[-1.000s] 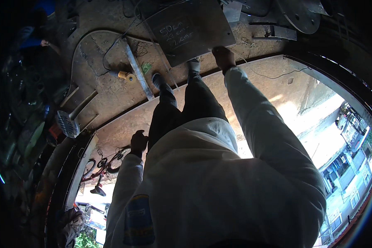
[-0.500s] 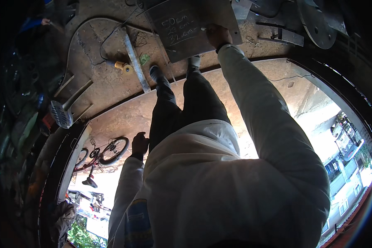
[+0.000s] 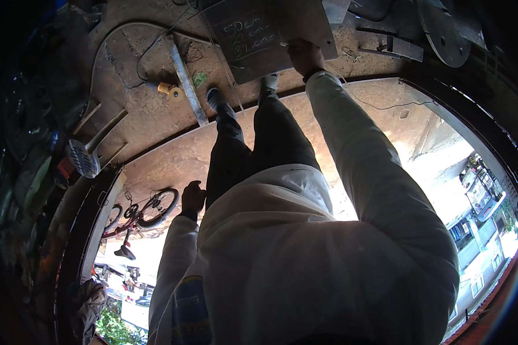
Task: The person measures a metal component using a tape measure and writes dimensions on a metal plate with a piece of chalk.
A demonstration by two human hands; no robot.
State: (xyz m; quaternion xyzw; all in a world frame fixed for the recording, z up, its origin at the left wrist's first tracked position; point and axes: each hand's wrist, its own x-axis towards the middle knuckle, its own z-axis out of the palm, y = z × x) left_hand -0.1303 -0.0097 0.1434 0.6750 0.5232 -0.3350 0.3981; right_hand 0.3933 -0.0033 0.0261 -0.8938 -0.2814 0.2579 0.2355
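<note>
Three white handwritten lines (image 3: 248, 35) mark the dark plate (image 3: 265, 64), stained brown floor (image 3: 135, 115) around it and a bicycle (image 3: 133, 217) outside. Over the plate, the right hand (image 3: 305, 56) pinches a small white piece (image 3: 284, 44); the left hand (image 3: 193, 196), by the thigh (image 3: 227, 172), is too dark to tell open from closed.

right hand (image 3: 305, 56) stretched far forward, left hand (image 3: 193, 196) hanging low, 2 sleeved arms (image 3: 357, 138) well apart

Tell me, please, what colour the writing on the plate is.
The writing is whitish, shown in the head view.
</note>
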